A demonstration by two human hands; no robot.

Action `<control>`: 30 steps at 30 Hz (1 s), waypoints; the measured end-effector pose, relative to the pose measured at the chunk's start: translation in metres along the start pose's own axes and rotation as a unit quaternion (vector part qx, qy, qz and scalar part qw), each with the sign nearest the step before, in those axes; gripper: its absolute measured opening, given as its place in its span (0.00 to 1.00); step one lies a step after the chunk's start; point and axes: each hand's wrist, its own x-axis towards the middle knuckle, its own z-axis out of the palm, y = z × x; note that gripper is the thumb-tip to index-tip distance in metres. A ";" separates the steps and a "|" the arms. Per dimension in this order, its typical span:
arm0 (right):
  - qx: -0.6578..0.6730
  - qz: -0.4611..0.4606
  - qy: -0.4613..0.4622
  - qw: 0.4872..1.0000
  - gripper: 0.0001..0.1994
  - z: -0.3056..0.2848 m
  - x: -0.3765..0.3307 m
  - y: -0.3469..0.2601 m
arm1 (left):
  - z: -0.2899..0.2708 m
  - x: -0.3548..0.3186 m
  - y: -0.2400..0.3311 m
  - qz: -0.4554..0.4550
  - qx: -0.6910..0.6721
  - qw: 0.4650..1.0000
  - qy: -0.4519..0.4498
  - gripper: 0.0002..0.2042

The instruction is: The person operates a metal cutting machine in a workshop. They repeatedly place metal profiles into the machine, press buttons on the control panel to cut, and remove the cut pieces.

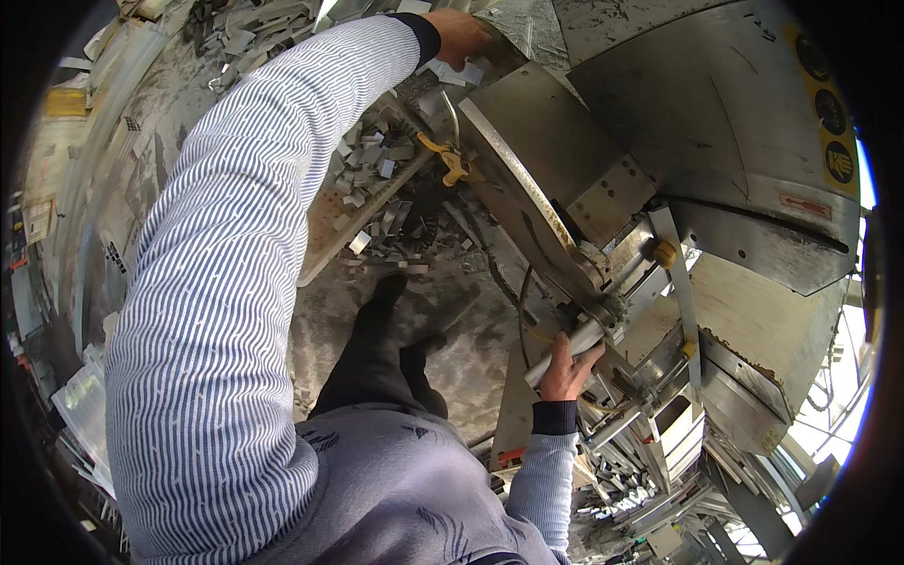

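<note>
My left hand (458, 38) reaches out at the far top, beside the metal machine table and above some small metal offcuts (460, 72). Its fingers bend downward and are too poorly seen to tell if they hold anything. My right hand (569, 371) is closed around a smooth grey metal cylinder (588, 337) on the near side of the machine. The thumb lies along it and the fingers wrap underneath. A long metal bar (520, 177) runs from near the yellow air gun (450, 162) toward the cylinder.
A large metal machine housing (706, 104) with yellow warning stickers fills the right. Metal offcuts (381, 155) lie heaped on the floor ahead of my legs. Metal profiles (673, 433) are stacked at the lower right. A dark hose (524, 306) hangs near my right hand.
</note>
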 end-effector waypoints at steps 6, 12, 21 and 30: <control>-0.065 0.019 0.032 0.997 0.35 0.001 -0.001 0.020 | 0.044 0.004 0.020 -0.079 -0.108 0.990 0.042 0.33; -0.039 -0.050 -0.012 0.998 0.35 -0.002 0.001 0.030 | 0.082 -0.024 0.032 -0.122 -0.125 0.979 0.106 0.32; 0.039 0.020 -0.004 0.999 0.30 -0.001 0.002 0.007 | 0.152 -0.141 0.050 -0.158 -0.140 0.973 0.088 0.32; -0.038 -0.061 0.000 0.997 0.29 -0.001 0.005 0.018 | 0.219 -0.294 0.137 -0.441 -0.322 0.838 -0.004 0.23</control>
